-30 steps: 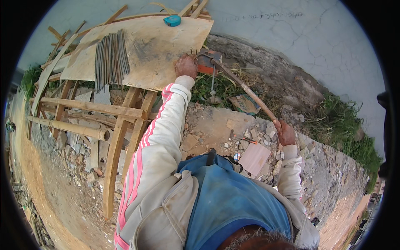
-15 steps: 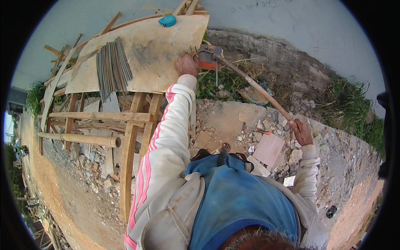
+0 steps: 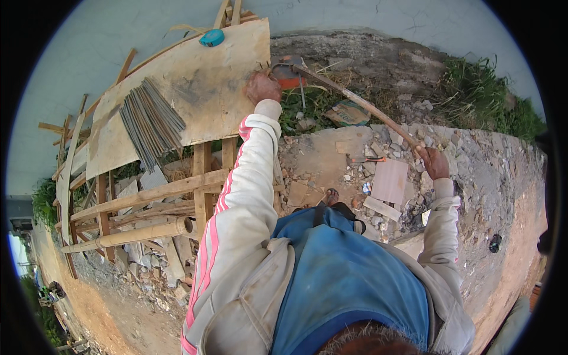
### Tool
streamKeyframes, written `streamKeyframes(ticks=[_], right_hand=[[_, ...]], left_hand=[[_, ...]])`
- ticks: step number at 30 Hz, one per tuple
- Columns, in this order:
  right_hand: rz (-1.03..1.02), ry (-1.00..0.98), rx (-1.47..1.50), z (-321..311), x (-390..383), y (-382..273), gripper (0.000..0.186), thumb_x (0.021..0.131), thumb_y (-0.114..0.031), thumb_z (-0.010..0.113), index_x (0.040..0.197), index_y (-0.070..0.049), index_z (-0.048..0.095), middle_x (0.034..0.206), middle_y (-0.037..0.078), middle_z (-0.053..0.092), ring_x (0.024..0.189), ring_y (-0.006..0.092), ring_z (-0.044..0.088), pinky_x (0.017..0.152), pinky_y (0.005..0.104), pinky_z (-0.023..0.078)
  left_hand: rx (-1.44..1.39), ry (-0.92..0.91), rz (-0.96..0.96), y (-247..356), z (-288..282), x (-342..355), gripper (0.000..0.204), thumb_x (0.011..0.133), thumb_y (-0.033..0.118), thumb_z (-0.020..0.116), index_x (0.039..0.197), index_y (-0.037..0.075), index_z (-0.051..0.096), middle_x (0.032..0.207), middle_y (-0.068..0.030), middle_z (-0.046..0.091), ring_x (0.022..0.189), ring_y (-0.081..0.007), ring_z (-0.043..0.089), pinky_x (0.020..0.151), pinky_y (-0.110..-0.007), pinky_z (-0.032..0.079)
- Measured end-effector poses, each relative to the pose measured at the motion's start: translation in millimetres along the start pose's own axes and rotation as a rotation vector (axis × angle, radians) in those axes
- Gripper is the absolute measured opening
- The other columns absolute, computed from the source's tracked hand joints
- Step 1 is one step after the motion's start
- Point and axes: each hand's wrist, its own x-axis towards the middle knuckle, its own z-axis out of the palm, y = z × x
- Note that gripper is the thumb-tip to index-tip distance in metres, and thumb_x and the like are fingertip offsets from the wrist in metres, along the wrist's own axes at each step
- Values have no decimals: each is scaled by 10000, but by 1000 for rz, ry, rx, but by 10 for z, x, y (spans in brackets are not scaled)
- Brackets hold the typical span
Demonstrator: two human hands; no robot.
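Background: a pale grey-blue plaster wall (image 3: 367, 15) is rising beyond a broad, pale, stained plywood board (image 3: 213, 106), the landmark here, which is resting on rough brown timber supports (image 3: 202, 163).

Item: your left hand (image 3: 264, 87). Its fingers are curling closed at the board's right edge, perhaps to steady something there; what they are pinching, if anything, you cannot tell.

Item: a long, rust-brown bar (image 3: 373, 108). One end is reaching a dark block with an orange-red side (image 3: 293, 81), just right of the board; the rest is slanting away rightward from the board.

Item: your right hand (image 3: 436, 162). It is wrapping round the bar's far end, well right of the board; that far-out grip is probably giving you leverage.

Item: a bundle of thin, grey-brown metal rods (image 3: 152, 121), lying side by side on the board's left part, seemingly for easy reach.

Item: a teal, rounded tape measure (image 3: 212, 38), sitting at the board's far edge, apparently clear of your hands.

Changes: against the frame one second earlier, your view is turning; the board is showing farther left and more tilted, while both hands are keeping their holds.
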Motion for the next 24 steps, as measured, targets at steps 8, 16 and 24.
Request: streamKeyframes(ticks=[8,16,24], right_hand=[[-5,12,32,282,162,154,710,939,-673,425,834,-18,677,751,271,638,773,466,630,709,535,472],[173,-31,41,227,-473,-296,776,927,-715,399,824,3,673,777,297,646,801,480,639,719,541,484],[174,-32,129,184,-680,-530,796,935,-717,382,823,13,678,779,308,641,799,486,637,725,543,485]], left_hand=[[22,-26,-19,38,-35,-9,236,854,208,659,1062,140,746,1110,-151,660,1062,-350,636,909,-463,507],[19,4,-37,49,14,-5,206,849,184,662,1025,146,761,1118,-124,661,1066,-321,629,932,-455,467],[-15,14,5,-47,125,21,254,851,199,638,1072,184,760,1091,-119,678,1036,-325,647,924,-465,486]])
